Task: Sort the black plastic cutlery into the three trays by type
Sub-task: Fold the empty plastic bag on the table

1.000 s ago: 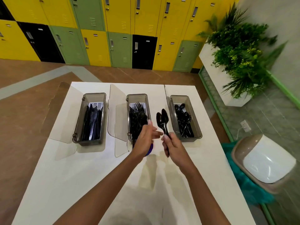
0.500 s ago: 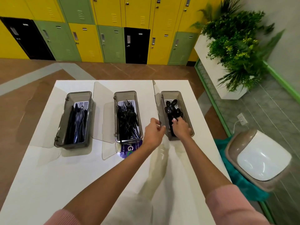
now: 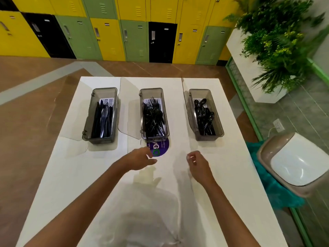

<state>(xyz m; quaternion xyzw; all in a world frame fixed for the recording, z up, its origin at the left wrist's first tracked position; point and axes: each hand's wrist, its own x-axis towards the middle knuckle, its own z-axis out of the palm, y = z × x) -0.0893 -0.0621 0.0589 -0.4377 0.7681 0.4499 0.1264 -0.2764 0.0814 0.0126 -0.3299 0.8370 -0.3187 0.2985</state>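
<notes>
likely light, stiff, slick cutlery (image 3: 154,120); best pinched mid-handle. left hand (image 3: 140,160) loosely spread, right hand (image 3: 198,164) loosely curled, both empty.

Yellow, green and black lockers (image 3: 135,32) line the wall at 12 o'clock, beyond a brown floor (image 3: 32,107) crossed by a grey stripe (image 3: 44,81). At 2 o'clock a white planter (image 3: 249,77) holds leafy plants (image 3: 277,43). At 3 o'clock a swing-lid bin (image 3: 295,163) stands beside the white surface (image 3: 71,175), near a socket (image 3: 278,125).
</notes>
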